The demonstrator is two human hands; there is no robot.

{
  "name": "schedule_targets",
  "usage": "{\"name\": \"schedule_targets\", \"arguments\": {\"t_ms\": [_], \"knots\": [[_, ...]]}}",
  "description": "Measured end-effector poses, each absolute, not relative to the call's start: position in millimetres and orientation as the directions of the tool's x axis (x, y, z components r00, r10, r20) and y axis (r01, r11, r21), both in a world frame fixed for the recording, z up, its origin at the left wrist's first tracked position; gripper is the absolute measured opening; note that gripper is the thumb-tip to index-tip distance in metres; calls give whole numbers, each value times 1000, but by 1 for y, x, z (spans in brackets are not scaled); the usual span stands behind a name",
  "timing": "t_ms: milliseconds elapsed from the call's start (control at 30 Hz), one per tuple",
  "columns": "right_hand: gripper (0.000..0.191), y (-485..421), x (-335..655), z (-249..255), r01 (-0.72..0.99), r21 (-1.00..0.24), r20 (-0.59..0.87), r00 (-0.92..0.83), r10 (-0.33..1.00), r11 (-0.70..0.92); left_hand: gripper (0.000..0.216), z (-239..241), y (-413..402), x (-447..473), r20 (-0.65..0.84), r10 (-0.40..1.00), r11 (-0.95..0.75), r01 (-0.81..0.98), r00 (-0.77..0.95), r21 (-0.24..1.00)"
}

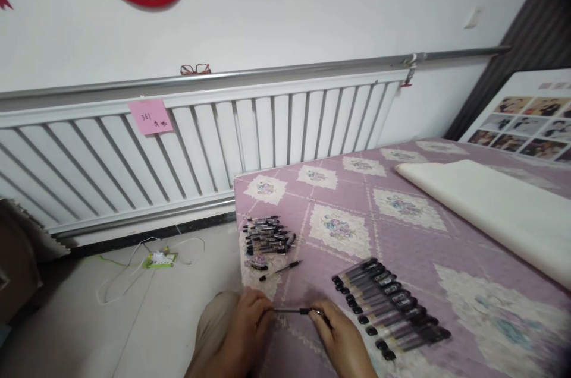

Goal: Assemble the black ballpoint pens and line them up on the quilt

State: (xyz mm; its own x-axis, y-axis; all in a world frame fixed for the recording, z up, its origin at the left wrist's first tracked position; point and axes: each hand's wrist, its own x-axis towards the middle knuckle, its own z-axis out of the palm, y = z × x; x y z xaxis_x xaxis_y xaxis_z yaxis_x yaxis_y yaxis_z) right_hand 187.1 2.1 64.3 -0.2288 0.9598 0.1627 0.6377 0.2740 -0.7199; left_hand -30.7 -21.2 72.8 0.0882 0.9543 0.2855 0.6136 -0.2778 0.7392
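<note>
I have both hands closed on one held pen [289, 310]: my left hand [252, 315] grips one end, and my right hand [336, 333] grips the other end, near a black part. The middle of the held pen shows between the two hands. Because the hands cover its ends, I cannot tell whether the tip is bare or capped. The held pen is above a purple cloth [312, 277] with pale flowered diamonds. To the left of the held pen, beside my left hand, I see a knee [212, 321] in beige trousers.

Just beyond the held pen lies a loose pen [281, 271], a little slanted. Farther beyond it and somewhat left is a pile of pens [267, 235], crowded and partly overlapping. To the right of the held pen I have a row of pens [392, 306], set side by side, slightly blurred.

Well beyond the held pen, to the right, lies a cream-coloured sheet [486, 205]. Far to its left, a power strip [160, 260] with white cables is on the floor [147, 318]. Farthest beyond the held pen stands a white radiator [267, 128], bearing a pink note [150, 116].
</note>
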Motion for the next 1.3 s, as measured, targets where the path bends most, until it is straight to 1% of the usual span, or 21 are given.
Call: {"name": "schedule_targets", "arguments": {"t_ms": [67,167,233,333,433,633,733,800,867,1000,1133,1233,1300], "knots": [[21,1,185,65,675,-677,187,-227,956,293,17,68,-10,-37,332,942,-284,649,50,706],[19,1,183,65,717,-619,225,-230,947,321,24,68,15,-50,356,934,-253,724,11,642],[18,3,182,63,725,-593,260,-240,935,351,28,69,34,-59,293,956,-173,793,-7,584],[19,5,183,58,720,-576,333,-225,915,387,34,69,54,-67,136,991,-81,868,15,490],[21,6,184,56,712,-583,388,-180,904,392,33,67,62,-69,95,995,-76,876,35,476],[21,4,186,61,666,-656,391,-103,915,355,25,71,57,-66,120,993,-74,848,13,524],[24,3,187,60,627,-719,365,-25,931,299,24,80,43,-52,168,985,-137,814,49,565],[26,3,188,59,588,-768,329,19,944,256,22,86,31,-36,230,965,-245,741,125,625],[28,3,189,58,541,-811,292,47,955,221,23,89,18,-19,239,949,-312,705,204,637],[29,3,190,57,455,-869,246,57,968,194,23,85,-1,9,242,926,-378,745,290,549],[26,2,188,60,419,-881,251,25,968,218,20,79,-9,22,242,906,-423,779,349,463],[21,1,188,64,407,-883,245,-22,969,233,20,77,-11,25,272,892,-448,779,360,438],[21,1,190,65,377,-898,241,-6,970,226,22,77,-11,24,302,893,-441,786,335,433]]}}
